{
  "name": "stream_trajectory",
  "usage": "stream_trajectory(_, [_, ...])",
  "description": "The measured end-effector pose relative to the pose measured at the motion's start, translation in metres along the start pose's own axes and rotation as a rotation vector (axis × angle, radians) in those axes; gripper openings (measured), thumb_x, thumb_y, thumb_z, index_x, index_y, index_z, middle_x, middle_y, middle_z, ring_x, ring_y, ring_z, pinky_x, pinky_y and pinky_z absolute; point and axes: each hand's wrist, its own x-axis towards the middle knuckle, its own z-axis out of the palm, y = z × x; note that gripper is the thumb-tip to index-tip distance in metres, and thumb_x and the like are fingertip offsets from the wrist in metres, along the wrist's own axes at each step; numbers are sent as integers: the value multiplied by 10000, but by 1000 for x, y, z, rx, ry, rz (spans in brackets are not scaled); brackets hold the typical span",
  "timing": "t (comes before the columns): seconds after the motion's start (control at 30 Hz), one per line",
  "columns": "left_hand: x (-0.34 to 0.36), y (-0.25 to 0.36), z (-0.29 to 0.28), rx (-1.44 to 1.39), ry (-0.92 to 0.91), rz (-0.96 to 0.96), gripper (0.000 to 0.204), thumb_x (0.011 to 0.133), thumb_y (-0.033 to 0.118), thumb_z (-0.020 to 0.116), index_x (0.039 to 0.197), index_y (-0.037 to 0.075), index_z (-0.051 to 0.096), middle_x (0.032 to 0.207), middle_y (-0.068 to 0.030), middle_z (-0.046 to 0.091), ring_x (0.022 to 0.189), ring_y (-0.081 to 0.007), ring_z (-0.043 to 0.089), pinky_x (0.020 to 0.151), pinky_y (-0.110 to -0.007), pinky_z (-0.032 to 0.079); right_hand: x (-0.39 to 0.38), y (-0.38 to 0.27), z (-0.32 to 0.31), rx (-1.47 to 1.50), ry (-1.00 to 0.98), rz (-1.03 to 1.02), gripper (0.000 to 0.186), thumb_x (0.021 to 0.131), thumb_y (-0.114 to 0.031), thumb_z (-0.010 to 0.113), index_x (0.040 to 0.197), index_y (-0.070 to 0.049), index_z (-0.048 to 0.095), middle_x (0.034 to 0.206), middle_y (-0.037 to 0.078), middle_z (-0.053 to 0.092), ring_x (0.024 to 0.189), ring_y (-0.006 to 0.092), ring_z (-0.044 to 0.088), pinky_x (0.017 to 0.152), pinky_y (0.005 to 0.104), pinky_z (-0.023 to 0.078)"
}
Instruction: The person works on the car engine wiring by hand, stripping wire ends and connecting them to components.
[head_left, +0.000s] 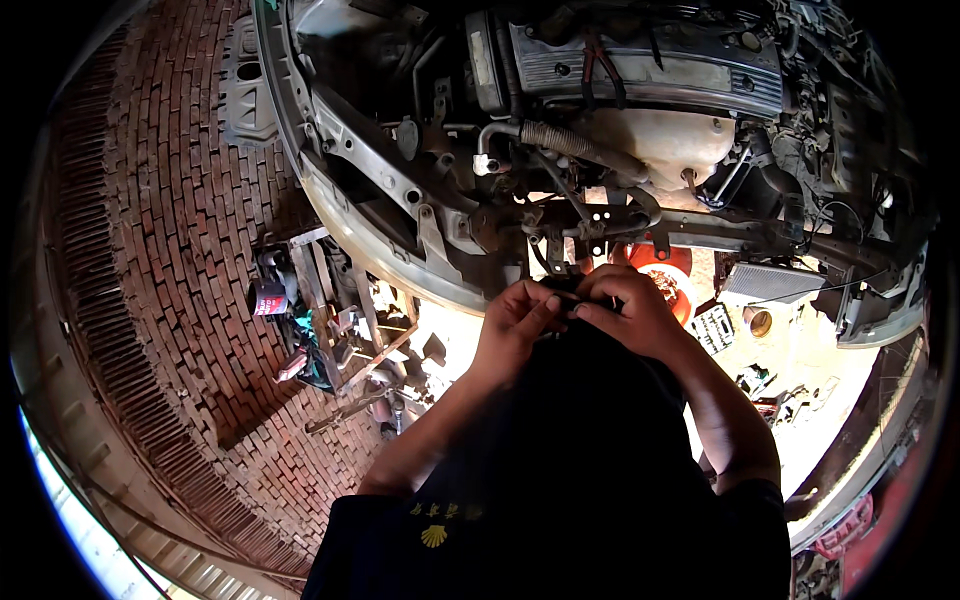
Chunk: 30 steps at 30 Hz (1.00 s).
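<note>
The fingers of the left hand and right hand meet nearly tip to tip, thumbs and forefingers drawn together on a small dark part; its exact kind is hidden by the grip and shadow. The part lies between the two sets of fingertips, in front of the dark shirt. Just beyond the fingers runs a metal crossmember, and farther beyond are a ribbed hose and an engine cover. Near the right fingers, to their right, is an orange-red container with small pieces inside; farther right are a tool set case, a finned radiator panel and a round tin.
</note>
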Motion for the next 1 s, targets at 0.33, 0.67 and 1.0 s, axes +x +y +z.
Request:
stream_trajectory(0.33, [23, -9, -16, 108, -242, -145, 299, 1045, 135, 654, 1314, 6, 640, 1199, -83, 711, 1084, -139, 647, 957, -289, 512, -13, 8, -6, -20, 82, 204, 218, 831, -31, 742, 815, -12, 526, 826, 64, 631, 715, 145, 538, 663, 304, 449])
stream_trajectory(0.67, [103, -114, -49, 686, -320, -38, 568, 1058, 153, 587, 1578, 36, 391, 1211, -125, 632, 1055, -210, 643, 932, -357, 522, -31, 66, 8, 153, 324, 615, 341, 843, -61, 738, 1163, 2, 637, 969, 79, 693, 927, 152, 661, 851, 307, 513])
stream_trajectory(1.0, [142, -142, -28, 726, -23, 409, 389, 1052, 53, 568, 1428, -32, 514, 1084, -132, 649, 903, -224, 676, 709, -308, 553, 6, 109, 10, 172, 220, 525, 255, 933, -103, 674, 1159, 5, 718, 951, 41, 710, 860, 133, 650, 790, 283, 515])
